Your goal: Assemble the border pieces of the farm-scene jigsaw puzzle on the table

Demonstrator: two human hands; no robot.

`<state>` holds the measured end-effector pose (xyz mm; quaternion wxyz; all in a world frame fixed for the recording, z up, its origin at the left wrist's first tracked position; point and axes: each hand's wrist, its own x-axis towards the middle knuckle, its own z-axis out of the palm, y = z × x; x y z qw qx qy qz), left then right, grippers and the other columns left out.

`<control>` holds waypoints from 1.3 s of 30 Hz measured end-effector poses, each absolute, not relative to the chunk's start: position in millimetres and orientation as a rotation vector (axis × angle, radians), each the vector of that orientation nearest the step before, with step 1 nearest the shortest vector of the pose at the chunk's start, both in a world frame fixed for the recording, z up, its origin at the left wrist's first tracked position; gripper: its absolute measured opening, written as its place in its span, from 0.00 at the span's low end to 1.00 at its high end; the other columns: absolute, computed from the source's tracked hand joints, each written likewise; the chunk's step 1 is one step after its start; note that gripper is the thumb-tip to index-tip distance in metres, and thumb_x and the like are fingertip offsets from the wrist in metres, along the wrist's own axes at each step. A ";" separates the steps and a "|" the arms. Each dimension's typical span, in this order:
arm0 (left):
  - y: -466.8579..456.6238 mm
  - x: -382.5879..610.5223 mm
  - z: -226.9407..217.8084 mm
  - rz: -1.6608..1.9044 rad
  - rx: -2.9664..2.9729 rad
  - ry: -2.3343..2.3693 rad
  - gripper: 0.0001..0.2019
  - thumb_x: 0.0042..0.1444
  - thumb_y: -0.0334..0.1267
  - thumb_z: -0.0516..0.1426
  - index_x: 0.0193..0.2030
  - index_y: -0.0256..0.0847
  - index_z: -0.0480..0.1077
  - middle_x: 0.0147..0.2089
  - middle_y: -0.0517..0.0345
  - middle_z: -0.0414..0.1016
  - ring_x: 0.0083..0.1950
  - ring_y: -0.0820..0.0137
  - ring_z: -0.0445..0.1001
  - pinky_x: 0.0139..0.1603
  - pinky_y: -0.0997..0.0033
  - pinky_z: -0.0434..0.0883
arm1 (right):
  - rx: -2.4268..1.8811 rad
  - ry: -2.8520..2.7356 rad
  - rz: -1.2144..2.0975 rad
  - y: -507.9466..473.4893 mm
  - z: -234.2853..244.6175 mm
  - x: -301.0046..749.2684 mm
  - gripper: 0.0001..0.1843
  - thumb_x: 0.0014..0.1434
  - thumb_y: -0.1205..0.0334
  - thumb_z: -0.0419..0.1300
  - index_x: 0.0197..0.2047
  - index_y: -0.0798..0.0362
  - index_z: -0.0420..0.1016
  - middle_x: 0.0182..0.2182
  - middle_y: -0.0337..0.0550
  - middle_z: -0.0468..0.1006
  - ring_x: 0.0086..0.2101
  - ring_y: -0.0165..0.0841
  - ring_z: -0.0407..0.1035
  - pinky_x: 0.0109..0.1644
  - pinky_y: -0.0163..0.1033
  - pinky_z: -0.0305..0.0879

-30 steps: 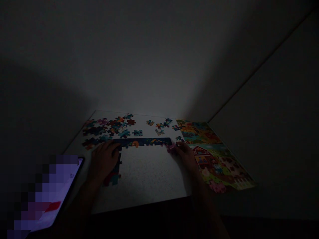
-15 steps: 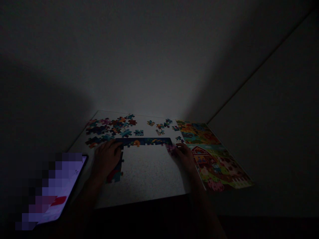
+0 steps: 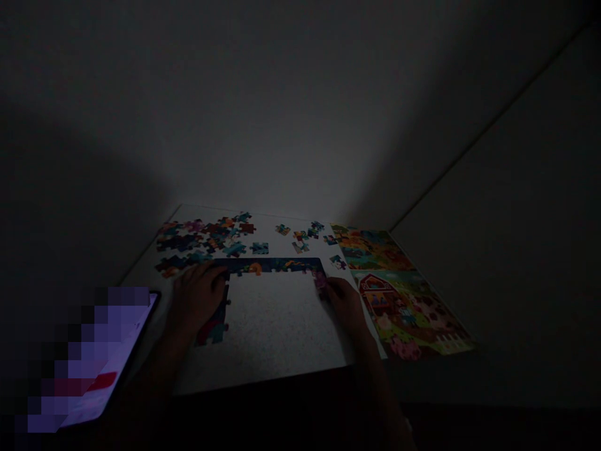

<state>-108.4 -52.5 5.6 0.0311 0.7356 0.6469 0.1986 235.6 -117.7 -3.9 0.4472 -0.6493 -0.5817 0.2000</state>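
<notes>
light: dim — wall (image 3: 263, 125): grey — tabletop (image 3: 277, 338): speckled white

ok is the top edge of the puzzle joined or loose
Joined: the top edge lies as one continuous strip, its end under the left hand.

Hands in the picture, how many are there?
2: the left hand is at the corner of the puzzle border, and the right hand is at its other end, beside a pink piece.

A dimly lit room, most likely a home; a speckled white counter (image 3: 282, 338) sits in the corner of plain walls (image 3: 263, 125); on the counter lie loose jigsaw pieces (image 3: 206, 238); a farmyard puzzle picture (image 3: 404, 307) lies at its right, a tablet (image 3: 117, 357) at its left.
</notes>
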 end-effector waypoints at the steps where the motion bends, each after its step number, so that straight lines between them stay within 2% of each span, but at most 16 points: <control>1: -52.8 -108.2 6.0 0.607 2.267 1.994 0.21 0.63 0.40 0.46 0.55 0.42 0.75 0.63 0.46 0.70 0.62 0.48 0.66 0.60 0.41 0.63 | -1.619 -1.465 0.466 -118.1 -4.8 235.8 0.17 0.60 0.51 0.58 0.45 0.53 0.77 0.41 0.49 0.80 0.41 0.40 0.74 0.47 0.45 0.69; 7: -53.0 -107.7 6.5 0.610 2.265 2.008 0.21 0.63 0.40 0.45 0.54 0.42 0.75 0.62 0.47 0.70 0.61 0.49 0.66 0.60 0.43 0.64 | -1.709 -1.560 0.330 -121.8 -7.9 234.0 0.16 0.63 0.54 0.55 0.46 0.52 0.78 0.41 0.51 0.78 0.42 0.41 0.72 0.49 0.46 0.68; 16: -52.3 -108.3 5.1 0.690 2.250 1.985 0.20 0.62 0.40 0.47 0.52 0.44 0.75 0.61 0.47 0.71 0.61 0.48 0.67 0.59 0.39 0.64 | -1.818 -1.702 0.099 -127.0 -9.0 228.7 0.16 0.66 0.59 0.51 0.49 0.52 0.78 0.43 0.52 0.77 0.43 0.42 0.69 0.50 0.47 0.65; 33: -52.3 -107.3 5.7 0.645 2.248 1.987 0.20 0.62 0.39 0.47 0.53 0.43 0.75 0.61 0.46 0.70 0.62 0.46 0.66 0.60 0.38 0.64 | -1.870 -1.767 -0.036 -127.5 -9.8 226.1 0.16 0.67 0.62 0.51 0.49 0.53 0.78 0.41 0.52 0.77 0.42 0.42 0.68 0.48 0.46 0.65; 39: -50.9 -110.4 4.0 0.674 2.285 1.977 0.20 0.63 0.40 0.46 0.53 0.44 0.74 0.60 0.47 0.71 0.61 0.50 0.68 0.61 0.44 0.65 | -1.869 -1.780 -0.039 -127.3 -8.5 225.4 0.16 0.67 0.62 0.51 0.49 0.53 0.78 0.41 0.52 0.77 0.41 0.41 0.69 0.47 0.45 0.65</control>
